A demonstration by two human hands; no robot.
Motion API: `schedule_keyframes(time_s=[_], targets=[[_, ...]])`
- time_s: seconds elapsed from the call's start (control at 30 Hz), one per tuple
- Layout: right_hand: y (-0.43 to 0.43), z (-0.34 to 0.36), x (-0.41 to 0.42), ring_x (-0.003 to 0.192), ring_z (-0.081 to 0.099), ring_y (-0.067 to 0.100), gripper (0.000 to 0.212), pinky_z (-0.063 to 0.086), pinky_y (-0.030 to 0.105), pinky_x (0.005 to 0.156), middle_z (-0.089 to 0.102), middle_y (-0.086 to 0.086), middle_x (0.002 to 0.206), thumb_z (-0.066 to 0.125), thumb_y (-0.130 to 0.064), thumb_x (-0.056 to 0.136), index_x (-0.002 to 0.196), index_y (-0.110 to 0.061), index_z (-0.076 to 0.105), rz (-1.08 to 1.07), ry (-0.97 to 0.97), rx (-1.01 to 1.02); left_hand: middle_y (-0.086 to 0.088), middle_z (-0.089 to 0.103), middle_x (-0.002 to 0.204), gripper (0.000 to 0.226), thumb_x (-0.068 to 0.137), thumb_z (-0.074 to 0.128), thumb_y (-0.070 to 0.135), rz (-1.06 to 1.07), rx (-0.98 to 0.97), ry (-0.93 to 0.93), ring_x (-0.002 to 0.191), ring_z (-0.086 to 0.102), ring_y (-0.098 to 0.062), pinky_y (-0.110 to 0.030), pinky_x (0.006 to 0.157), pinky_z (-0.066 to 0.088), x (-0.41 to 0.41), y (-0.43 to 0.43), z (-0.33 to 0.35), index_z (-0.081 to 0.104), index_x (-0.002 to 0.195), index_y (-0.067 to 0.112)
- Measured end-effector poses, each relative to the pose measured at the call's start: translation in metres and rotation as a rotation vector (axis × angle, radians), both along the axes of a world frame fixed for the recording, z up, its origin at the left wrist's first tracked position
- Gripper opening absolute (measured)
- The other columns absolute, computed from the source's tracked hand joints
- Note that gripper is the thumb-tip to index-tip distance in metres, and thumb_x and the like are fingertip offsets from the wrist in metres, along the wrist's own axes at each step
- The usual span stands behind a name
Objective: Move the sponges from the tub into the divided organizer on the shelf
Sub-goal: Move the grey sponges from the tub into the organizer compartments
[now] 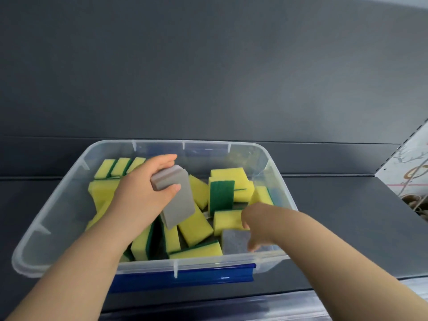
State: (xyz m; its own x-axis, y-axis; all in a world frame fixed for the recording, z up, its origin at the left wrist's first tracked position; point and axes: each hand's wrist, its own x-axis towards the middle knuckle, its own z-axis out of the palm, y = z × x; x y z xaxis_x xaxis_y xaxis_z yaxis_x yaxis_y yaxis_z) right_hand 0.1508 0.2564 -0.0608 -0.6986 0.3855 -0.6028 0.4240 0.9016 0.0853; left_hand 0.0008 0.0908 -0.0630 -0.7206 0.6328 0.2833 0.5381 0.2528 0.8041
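A clear plastic tub [58, 209] with a blue front handle sits on a dark shelf and holds several yellow-and-green sponges [196, 225]. My left hand [143, 193] is above the middle of the tub, shut on a small stack of grey sponges [179, 200] that tilts down to the right. My right hand [254, 224] reaches down into the tub's front right corner, its fingers on another grey sponge [234, 242] lying there. Whether that hand grips it is not visible. No divided organizer is in view.
A dark grey back wall [208, 66] rises behind the tub. The dark shelf surface [335, 216] runs to the right of the tub. At the far right edge stands a pale patterned panel [412, 172].
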Motion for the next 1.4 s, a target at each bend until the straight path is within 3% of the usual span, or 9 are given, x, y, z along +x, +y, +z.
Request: schedule_keyframes(time_s=[0.37,0.47,0.57,0.63,0.77,0.87,0.97,1.23,1.4], targets=[[0.000,-0.002,-0.001,0.099,0.057,0.025,0.038,0.049,0.034,0.081,0.060,0.003,0.111,0.067,-0.027,0.079,0.114,-0.015,0.057,0.082,0.005,0.007,0.032,0.056,0.108,0.049,0.077,0.071,0.016,0.014,-0.005,-0.004,0.102,0.049,0.013,-0.006,0.078,0.035,0.001,0.003,-0.003,0.053,0.109,0.048],[0.010,0.013,0.003,0.080,0.053,0.011,0.027,0.044,0.022,0.067,0.052,-0.013,0.082,0.073,-0.034,0.070,0.092,-0.031,0.057,-0.059,0.549,-0.122,0.033,0.056,0.105,0.046,0.078,0.070,0.015,0.053,0.034,-0.033,0.100,0.049,0.015,-0.004,0.078,0.034,-0.001,0.000,-0.004,0.054,0.107,0.047],[0.010,0.019,0.001,0.058,0.043,0.006,0.040,0.033,0.011,0.054,0.037,-0.014,0.056,0.072,-0.006,0.067,0.101,-0.026,0.065,-0.083,1.282,-0.168,0.032,0.059,0.102,0.042,0.079,0.070,0.017,0.041,0.050,-0.087,0.097,0.051,0.016,-0.010,0.077,0.040,-0.003,-0.001,-0.004,0.056,0.103,0.048],[-0.001,0.015,-0.001,0.056,0.038,0.010,0.050,0.035,0.011,0.053,0.036,-0.013,0.054,0.068,0.006,0.064,0.109,-0.018,0.066,0.015,1.450,-0.122,0.030,0.062,0.100,0.040,0.078,0.070,0.016,-0.026,0.057,-0.147,0.095,0.054,0.012,-0.017,0.080,0.044,-0.002,0.000,-0.004,0.059,0.101,0.048],[-0.018,-0.003,-0.006,0.070,0.060,0.015,0.054,0.054,0.032,0.065,0.064,0.004,0.085,0.058,-0.003,0.079,0.127,-0.026,0.053,0.111,1.385,-0.276,0.026,0.064,0.103,0.044,0.076,0.070,0.011,-0.078,0.126,-0.216,0.099,0.058,0.004,-0.024,0.084,0.046,0.000,0.002,-0.004,0.061,0.100,0.046],[-0.018,-0.008,-0.006,0.086,0.055,0.009,0.065,0.047,0.016,0.077,0.062,-0.002,0.104,0.046,-0.003,0.084,0.132,-0.046,0.036,0.128,1.285,-0.403,0.030,0.063,0.098,0.038,0.079,0.069,0.014,0.019,0.136,-0.150,0.094,0.057,0.009,-0.014,0.078,0.044,-0.003,-0.001,-0.003,0.062,0.096,0.047],[-0.022,-0.006,-0.008,0.090,0.058,0.013,0.062,0.053,0.031,0.080,0.062,-0.009,0.105,0.044,-0.004,0.091,0.122,-0.057,0.044,-0.084,1.236,-0.719,0.032,0.062,0.100,0.040,0.081,0.067,0.012,0.015,0.106,-0.121,0.098,0.054,0.012,-0.007,0.080,0.040,-0.003,-0.002,-0.001,0.060,0.096,0.048],[-0.028,0.006,-0.015,0.095,0.065,0.021,0.035,0.057,0.041,0.066,0.057,-0.001,0.108,0.066,-0.039,0.076,0.110,-0.041,0.059,-0.525,1.145,-1.420,0.031,0.056,0.110,0.041,0.082,0.066,0.011,-0.014,0.080,-0.041,0.107,0.048,0.014,-0.011,0.090,0.036,0.001,0.002,-0.002,0.058,0.096,0.049],[-0.014,0.005,-0.011,0.081,0.065,0.012,0.066,0.057,0.031,0.063,0.055,-0.014,0.106,0.066,-0.010,0.080,0.124,-0.048,0.036,-0.541,1.357,-0.823,0.020,0.065,0.107,0.034,0.081,0.067,0.015,0.082,0.273,-0.181,0.102,0.058,0.001,-0.026,0.086,0.047,-0.004,-0.004,-0.003,0.063,0.099,0.044]])
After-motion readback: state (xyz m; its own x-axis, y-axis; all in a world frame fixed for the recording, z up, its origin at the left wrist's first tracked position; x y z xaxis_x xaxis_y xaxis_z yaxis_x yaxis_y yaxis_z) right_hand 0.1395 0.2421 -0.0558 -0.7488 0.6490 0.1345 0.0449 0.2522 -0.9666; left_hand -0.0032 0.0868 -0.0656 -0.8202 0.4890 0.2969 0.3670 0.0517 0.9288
